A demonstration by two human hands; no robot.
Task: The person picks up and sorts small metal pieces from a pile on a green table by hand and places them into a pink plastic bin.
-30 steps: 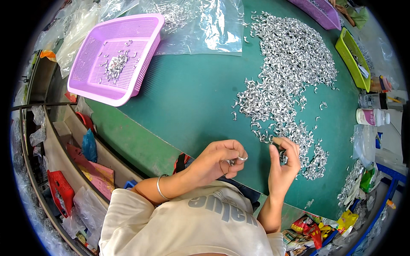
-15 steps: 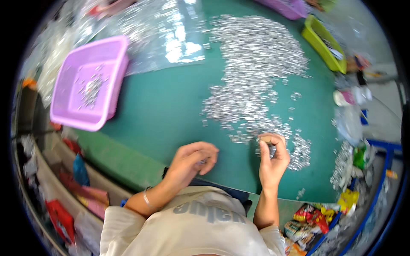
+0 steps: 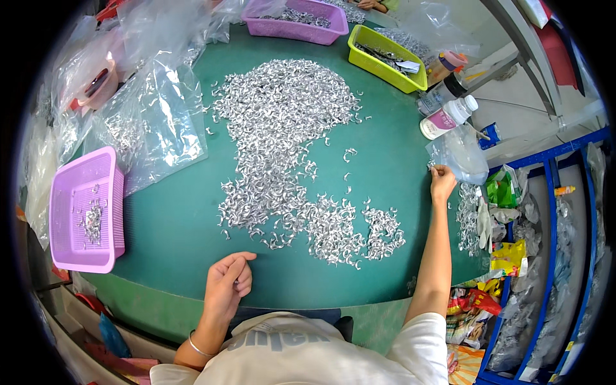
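A large spread of small curved silver metal pieces (image 3: pixel 276 128) covers the middle of the green table (image 3: pixel 173 224). Near the front edge, left of the spread's lower end, my left hand (image 3: pixel 230 282) is curled closed; a silvery glint between its fingers looks like such metal pieces. My right arm reaches out to the table's right side. There my right hand (image 3: pixel 443 183) has its fingertips pinched together beside a clear plastic bag (image 3: pixel 467 157). A few tiny silver bits show right at those fingertips, but whether they are gripped is too small to tell.
A purple basket (image 3: pixel 117 212) with some metal pieces stands at left, near clear plastic sheeting (image 3: pixel 173 128). Farther back are another purple basket (image 3: pixel 289 32) and a yellow-green basket (image 3: pixel 385 67). A white bottle (image 3: pixel 449 117) stands at right. Blue racking (image 3: pixel 545 157) edges the right side.
My right hand has left the near end of the metal pieces and moved right to the plastic bag. My left hand stays curled near the front edge. The whole view has shifted.
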